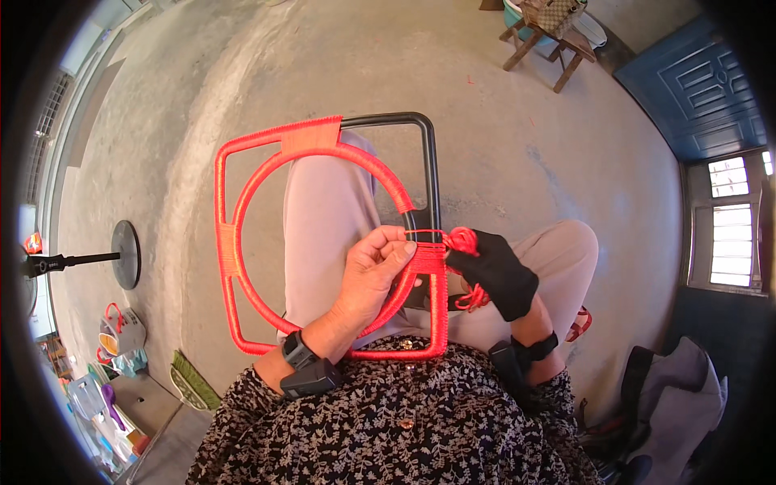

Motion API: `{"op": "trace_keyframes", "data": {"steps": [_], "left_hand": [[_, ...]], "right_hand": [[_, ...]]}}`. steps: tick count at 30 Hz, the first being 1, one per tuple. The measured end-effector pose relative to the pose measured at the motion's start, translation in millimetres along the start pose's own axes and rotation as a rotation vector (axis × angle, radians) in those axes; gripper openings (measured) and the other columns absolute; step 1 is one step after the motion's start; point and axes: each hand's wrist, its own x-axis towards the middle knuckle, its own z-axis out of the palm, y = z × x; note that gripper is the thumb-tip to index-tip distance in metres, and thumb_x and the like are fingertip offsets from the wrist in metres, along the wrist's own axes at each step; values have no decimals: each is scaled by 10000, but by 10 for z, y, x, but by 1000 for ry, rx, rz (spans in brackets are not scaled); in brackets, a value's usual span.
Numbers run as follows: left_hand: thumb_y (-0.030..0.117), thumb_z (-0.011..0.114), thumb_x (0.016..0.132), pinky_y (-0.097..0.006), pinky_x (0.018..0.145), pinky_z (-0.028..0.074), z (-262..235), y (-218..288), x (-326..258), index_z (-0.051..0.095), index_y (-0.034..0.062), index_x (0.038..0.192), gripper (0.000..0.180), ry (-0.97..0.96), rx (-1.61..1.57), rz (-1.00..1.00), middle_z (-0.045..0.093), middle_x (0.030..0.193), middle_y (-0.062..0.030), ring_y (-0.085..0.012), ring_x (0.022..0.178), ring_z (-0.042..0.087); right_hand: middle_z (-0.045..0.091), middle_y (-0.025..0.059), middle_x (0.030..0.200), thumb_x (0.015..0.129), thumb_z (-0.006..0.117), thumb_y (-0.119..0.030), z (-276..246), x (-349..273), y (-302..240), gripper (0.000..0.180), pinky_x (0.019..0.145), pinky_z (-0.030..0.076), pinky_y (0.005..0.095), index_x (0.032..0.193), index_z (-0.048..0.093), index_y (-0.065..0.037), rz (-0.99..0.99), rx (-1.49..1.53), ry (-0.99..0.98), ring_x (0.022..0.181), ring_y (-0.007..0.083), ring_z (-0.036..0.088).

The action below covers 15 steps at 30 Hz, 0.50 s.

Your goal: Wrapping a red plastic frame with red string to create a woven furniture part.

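A square metal frame (432,162) with a ring inside it rests across my lap. Red cord wrapping (311,136) covers most of both, while the upper right corner and a short piece of the ring show bare black. Bare fingers of my left hand (368,273) pinch the red cord where it crosses the ring beside the right-hand wrapped joint (429,257). In a black glove, my right hand (499,276) is closed around a loose red cord bundle (461,239) just right of that joint. A strand runs between the two hands, and more loops hang below the glove.
A wooden stool (558,36) with a checked bag stands at the far right, near a blue door (695,89). To the left are a round black stand base (126,255), a bucket (123,330) and a green broom (194,380). A grey padded chair (675,396) is at lower right.
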Motion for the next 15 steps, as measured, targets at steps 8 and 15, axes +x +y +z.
{"op": "trace_keyframes", "data": {"steps": [8,15], "left_hand": [[107,585,910,-242,523,541,-2,31,-1,524,37,1000,130,41,64,-11,651,776,-60,-128,612,635],[142,594,907,-258,488,528,12,18,-18,543,48,959,119,48,28,47,651,763,-73,-137,567,625]], "right_hand": [[587,17,679,822,658,-153,16,-196,-218,205,560,437,253,985,638,-30,156,247,-100,602,96,545],[581,52,690,834,662,-182,209,-329,-483,243,575,445,274,1036,636,-48,-31,-237,-173,636,121,542]]}}
